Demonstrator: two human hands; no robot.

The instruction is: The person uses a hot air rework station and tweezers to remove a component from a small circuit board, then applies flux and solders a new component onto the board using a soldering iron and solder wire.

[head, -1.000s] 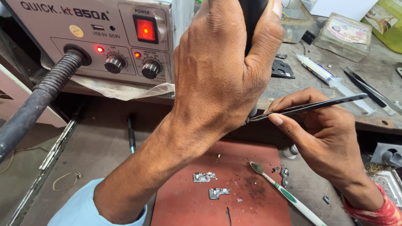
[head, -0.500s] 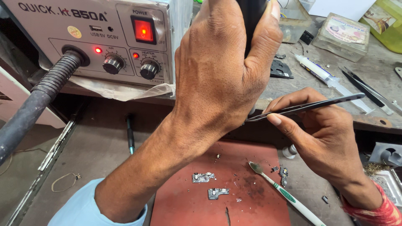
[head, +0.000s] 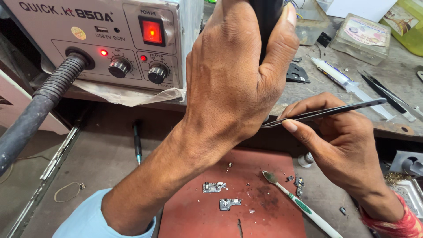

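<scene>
- Left hand [head: 233,79]: clenched around a black hot-air handpiece [head: 266,17], long axis roughly upright; its nozzle end is hidden behind the hand.
- Right hand [head: 348,145]: pinching black tweezers [head: 326,112], long axis near horizontal, tips pointing left behind the left hand.
- Below: red work mat [head: 264,211] bearing two small circuit boards [head: 214,187] and a toothbrush [head: 299,205].
- Upper left: hot-air rework station [head: 101,39].
</scene>
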